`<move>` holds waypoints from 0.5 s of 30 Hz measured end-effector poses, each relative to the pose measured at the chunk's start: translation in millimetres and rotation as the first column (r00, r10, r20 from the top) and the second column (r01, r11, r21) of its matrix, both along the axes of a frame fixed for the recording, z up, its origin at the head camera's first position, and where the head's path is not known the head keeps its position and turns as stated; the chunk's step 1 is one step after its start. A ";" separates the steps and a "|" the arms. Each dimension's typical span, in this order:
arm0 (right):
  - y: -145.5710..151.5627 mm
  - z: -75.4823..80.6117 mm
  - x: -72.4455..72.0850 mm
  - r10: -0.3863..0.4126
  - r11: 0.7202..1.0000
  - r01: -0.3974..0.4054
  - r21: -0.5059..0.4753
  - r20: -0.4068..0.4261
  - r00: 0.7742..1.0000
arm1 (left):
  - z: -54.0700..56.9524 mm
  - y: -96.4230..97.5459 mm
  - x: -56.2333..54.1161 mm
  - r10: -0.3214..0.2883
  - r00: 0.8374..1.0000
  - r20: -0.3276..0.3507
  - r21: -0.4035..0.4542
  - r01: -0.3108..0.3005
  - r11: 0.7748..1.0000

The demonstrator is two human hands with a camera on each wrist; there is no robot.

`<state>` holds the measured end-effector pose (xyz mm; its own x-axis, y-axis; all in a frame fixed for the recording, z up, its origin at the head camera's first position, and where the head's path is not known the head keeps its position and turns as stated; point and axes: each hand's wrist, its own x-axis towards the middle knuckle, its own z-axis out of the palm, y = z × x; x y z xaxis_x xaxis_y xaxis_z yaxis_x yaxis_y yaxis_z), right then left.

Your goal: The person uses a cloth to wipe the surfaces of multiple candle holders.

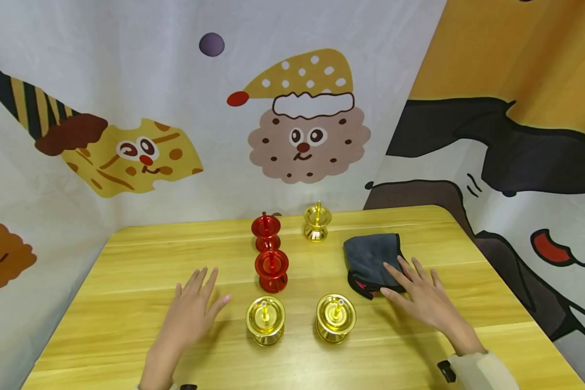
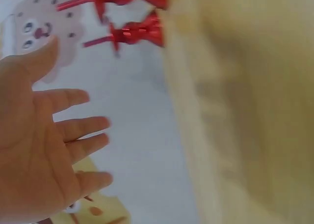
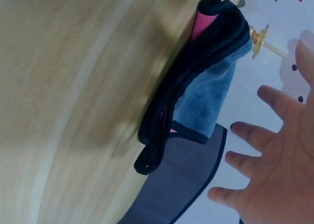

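My left hand [image 1: 189, 310] hovers over the table's left part, fingers spread and holding nothing, left of the front gold candle holder [image 1: 265, 319]. Fingers extended, my right hand [image 1: 428, 297] is above the right side of a folded grey-blue cloth [image 1: 372, 260]. The right wrist view shows a gap between those fingers and the cloth [image 3: 203, 94], which has black edging, a loop and a pink inner side. A second gold candle holder [image 1: 336, 318] stands between the hands. Behind are two red candle holders, the nearer [image 1: 272, 268] and the farther [image 1: 266, 230], all upright.
A third gold candle holder [image 1: 317, 219] stands near the back edge of the wooden table [image 1: 127, 281]. Beyond that edge hangs a white curtain [image 1: 166, 81] printed with cartoon figures. Black bands [image 1: 446, 371] show at the wrists.
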<state>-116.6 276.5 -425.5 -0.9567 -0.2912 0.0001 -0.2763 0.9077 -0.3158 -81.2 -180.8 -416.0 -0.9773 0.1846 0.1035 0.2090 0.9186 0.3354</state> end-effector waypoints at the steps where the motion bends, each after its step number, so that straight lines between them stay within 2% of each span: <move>1: -0.3 0.7 -0.3 0.002 1.000 -0.002 -0.005 -0.002 1.000 | 4.4 1.7 -0.5 -0.008 1.000 -0.008 0.017 0.008 1.000; 7: -2.2 3.8 -2.1 0.017 0.999 -0.017 -0.034 -0.013 1.000 | 36.9 23.7 -2.6 -0.053 0.998 -0.023 0.111 0.056 0.992; 12: -4.3 3.0 -3.8 0.036 0.998 -0.036 -0.058 -0.007 0.999 | 60.7 54.8 -2.2 -0.140 0.990 -0.023 0.199 0.141 0.970; 15: -5.6 2.2 -4.6 0.043 0.997 -0.043 -0.064 -0.004 0.999 | 69.7 76.1 -1.4 -0.209 0.978 -0.012 0.238 0.206 0.949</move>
